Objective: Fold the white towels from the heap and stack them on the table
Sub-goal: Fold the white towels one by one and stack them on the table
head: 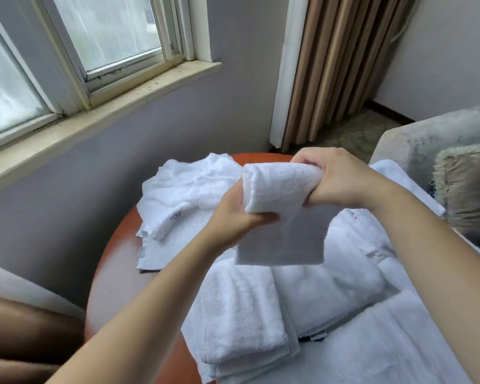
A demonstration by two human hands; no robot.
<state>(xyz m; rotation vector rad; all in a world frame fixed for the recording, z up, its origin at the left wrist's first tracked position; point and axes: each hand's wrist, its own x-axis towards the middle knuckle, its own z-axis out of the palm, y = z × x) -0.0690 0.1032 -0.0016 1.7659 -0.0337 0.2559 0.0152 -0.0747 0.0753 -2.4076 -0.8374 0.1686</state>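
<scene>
Left hand [241, 214] and right hand [336, 178] both have fingers curled tight round the small white terry towel [283, 195], up over the round reddish-brown tabletop [117, 259] at 12 o'clock from the folded white stack [241, 314], so if either grip eases the hanging flap probably slides crooked.

Both hands, left hand [240, 214] and right hand [334, 176], grip a folded white towel [283, 212] above the round table [117, 261].
</scene>
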